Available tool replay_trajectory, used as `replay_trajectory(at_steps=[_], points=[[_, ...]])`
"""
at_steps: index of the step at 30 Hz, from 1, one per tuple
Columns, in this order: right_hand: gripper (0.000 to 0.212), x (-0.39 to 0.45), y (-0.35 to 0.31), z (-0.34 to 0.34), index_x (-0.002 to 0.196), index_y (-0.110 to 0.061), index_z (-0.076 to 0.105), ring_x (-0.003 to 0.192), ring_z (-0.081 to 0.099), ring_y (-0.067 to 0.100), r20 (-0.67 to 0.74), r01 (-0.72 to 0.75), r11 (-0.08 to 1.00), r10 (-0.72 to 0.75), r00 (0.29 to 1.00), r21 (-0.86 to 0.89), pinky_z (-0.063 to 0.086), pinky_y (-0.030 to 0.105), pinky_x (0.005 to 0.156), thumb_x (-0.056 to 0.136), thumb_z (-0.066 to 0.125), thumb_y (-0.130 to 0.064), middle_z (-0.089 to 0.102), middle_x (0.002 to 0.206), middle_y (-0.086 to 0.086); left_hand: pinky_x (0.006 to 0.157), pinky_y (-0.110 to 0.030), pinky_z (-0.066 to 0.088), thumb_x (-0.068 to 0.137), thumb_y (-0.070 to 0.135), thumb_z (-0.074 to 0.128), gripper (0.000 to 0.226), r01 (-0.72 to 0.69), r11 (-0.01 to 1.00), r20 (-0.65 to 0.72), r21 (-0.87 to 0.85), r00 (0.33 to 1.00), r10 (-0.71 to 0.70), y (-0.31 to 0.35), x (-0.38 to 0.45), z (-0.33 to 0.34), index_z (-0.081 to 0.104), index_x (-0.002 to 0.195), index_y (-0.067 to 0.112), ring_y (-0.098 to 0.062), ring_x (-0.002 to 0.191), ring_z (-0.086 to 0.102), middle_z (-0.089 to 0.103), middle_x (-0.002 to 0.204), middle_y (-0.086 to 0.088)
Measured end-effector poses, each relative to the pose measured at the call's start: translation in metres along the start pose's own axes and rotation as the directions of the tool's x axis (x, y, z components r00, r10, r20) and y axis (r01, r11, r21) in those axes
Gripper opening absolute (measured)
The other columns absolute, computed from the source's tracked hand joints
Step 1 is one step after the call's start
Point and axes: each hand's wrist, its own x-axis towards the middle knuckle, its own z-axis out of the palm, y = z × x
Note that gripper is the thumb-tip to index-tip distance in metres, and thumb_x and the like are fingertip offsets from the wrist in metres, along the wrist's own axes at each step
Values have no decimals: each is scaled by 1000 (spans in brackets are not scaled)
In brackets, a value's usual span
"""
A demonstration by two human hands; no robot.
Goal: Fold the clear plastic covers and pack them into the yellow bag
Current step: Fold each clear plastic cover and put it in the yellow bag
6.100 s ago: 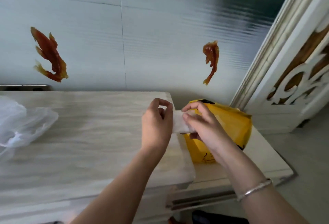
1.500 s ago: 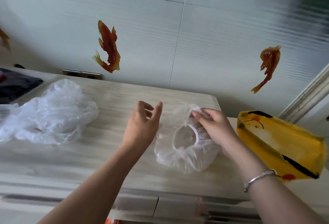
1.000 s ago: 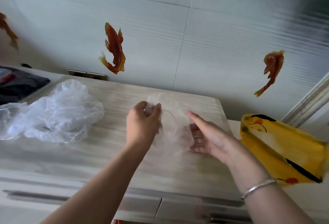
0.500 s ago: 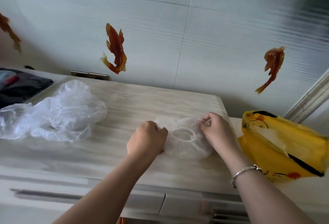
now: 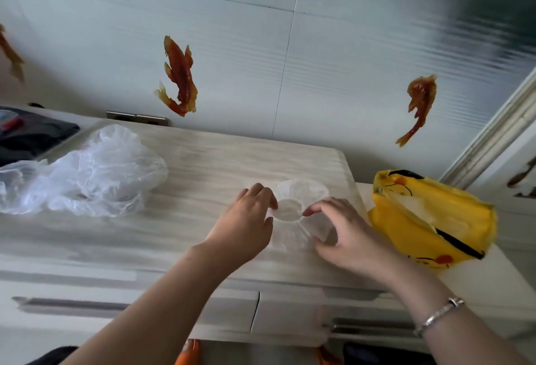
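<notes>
A round clear plastic cover [image 5: 301,196] with an elastic ring opening lies flat on the pale wooden cabinet top [image 5: 203,167]. My left hand [image 5: 246,222] rests on its left edge, fingers extended over the plastic. My right hand [image 5: 345,234] hovers over its right side with fingers loosely curved, fingertips touching the ring's edge. The yellow bag [image 5: 429,219] with a cartoon print lies open-mouthed to the right on a lower white surface, a folded cover showing inside it. A heap of crumpled clear covers [image 5: 95,173] sits at the left.
Dark items [image 5: 29,135] lie on a surface at the far left. Fish stickers [image 5: 178,74] decorate the tiled wall behind. Drawers with handles [image 5: 66,303] run under the cabinet's front edge. A white carved door frame [image 5: 504,124] rises at the right.
Since half a second ago both hands let go of the cover's edges and uncurled; the cover now lies flatter with its ring facing up. Earlier, a folded cover went into the yellow bag.
</notes>
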Motion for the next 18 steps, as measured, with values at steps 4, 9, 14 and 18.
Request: replay_trajectory(at_steps=[4,9,14,18], points=[[61,-3,5,4,135,-35,33,124,38,4,110,-85,996,87,990,-26,31,13,95,83,64,-29,38,138,-13,88,-28,42,84,15,60,32,30,999,53,-28,998,-28,-4,-4,4,45,113,15,-15,108,47,42,115,4],[54,10,9,7,138,-24,41,129,36,10,14,-16,984,19,1000,-177,30,18,102,88,57,-13,41,138,-10,85,-22,38,80,33,69,41,72,994,48,-82,997,-69,-5,-2,8,44,107,17,-12,102,48,40,107,8],[23,29,28,17,110,-21,65,106,49,8,-104,-68,994,77,992,90,36,16,88,90,57,-12,51,106,-14,86,-19,37,61,67,71,73,88,996,114,-26,990,-84,-4,-1,5,43,110,20,-3,104,40,40,110,12],[15,43,40,16,86,-21,65,93,56,13,-60,-138,924,170,984,356,40,25,81,96,54,-19,56,89,-8,78,-24,37,79,34,64,33,74,990,-63,-117,995,-82,-16,6,16,49,99,11,-19,96,50,45,99,5]])
